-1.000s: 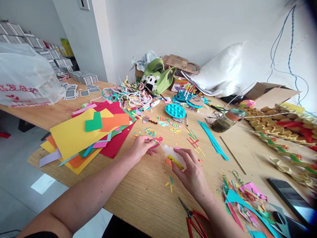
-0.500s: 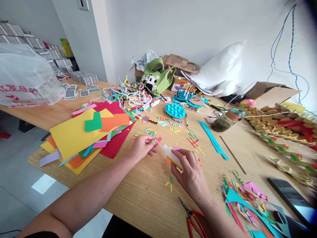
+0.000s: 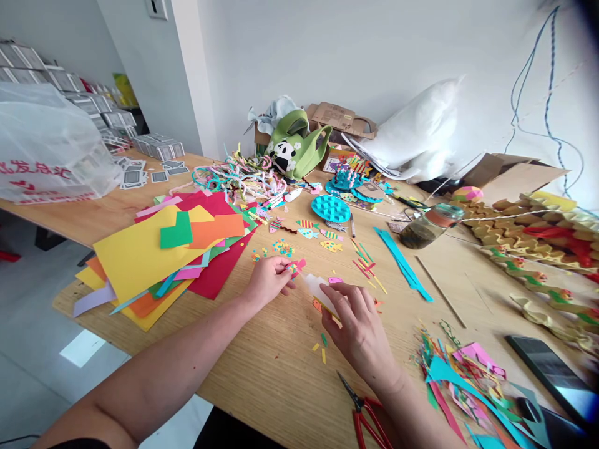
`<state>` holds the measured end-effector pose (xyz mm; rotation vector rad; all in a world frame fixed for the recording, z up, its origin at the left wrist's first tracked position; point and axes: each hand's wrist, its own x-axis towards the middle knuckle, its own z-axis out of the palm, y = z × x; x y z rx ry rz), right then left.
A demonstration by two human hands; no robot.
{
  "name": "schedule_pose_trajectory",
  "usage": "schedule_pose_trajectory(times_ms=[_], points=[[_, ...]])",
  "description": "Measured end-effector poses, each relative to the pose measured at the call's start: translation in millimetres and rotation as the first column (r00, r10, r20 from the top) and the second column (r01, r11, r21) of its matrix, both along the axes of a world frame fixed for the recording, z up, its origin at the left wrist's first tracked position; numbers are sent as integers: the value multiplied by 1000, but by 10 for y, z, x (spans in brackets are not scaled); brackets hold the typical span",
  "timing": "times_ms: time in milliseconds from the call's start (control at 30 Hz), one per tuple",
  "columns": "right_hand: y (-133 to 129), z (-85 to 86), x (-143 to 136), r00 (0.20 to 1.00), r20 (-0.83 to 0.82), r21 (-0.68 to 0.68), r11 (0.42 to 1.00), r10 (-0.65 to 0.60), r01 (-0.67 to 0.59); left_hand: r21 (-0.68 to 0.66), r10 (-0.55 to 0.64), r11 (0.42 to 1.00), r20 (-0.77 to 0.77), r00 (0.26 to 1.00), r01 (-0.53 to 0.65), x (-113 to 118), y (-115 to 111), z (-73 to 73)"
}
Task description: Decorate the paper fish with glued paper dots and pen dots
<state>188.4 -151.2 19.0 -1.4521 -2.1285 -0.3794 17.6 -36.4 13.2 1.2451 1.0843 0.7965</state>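
My left hand [image 3: 269, 280] pinches a small pink paper fish [image 3: 296, 268] with coloured bits on it. In my right hand [image 3: 353, 318] is a white glue bottle [image 3: 319, 289], its tip pointing left at the fish. Under and beside my right hand lie a pink fish [image 3: 335, 280] and an orange one [image 3: 317, 305], both partly hidden. Paper dots [image 3: 283, 247] are scattered beyond my left hand. Several patterned paper fish [image 3: 331, 246] lie further back, with thin paper strips [image 3: 369, 268] to their right.
Coloured paper sheets [image 3: 140, 249] are piled at left. Red-handled scissors [image 3: 365, 411] lie near the front edge, close to my right forearm. Paper scraps [image 3: 463, 386] and a phone [image 3: 552, 374] are at right. A glass jar [image 3: 430, 226] and blue strips [image 3: 403, 265] stand or lie further back.
The glue bottle has tilted slightly in my right hand, which has shifted a little left. My left hand still holds the pink fish in nearly the same place.
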Motion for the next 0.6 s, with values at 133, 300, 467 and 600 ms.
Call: schedule_pose_trajectory(times_ms=[133, 300, 467, 600], points=[[2, -4, 2, 1000, 27, -4, 1000, -6, 6, -1, -6, 1000, -1, 1000, 6, 0, -9, 10], [-8, 18, -1, 995, 100, 25, 1000, -12, 10, -6, -2, 1000, 5, 1000, 2, 4, 3, -14], [-47, 68, 26, 991, 113, 133, 990, -68, 53, -4, 26, 1000, 14, 1000, -26, -3, 34, -64], [-52, 71, 39, 993, 94, 139, 989, -65, 52, 0, 31, 1000, 22, 999, -31, -5, 38, -81]])
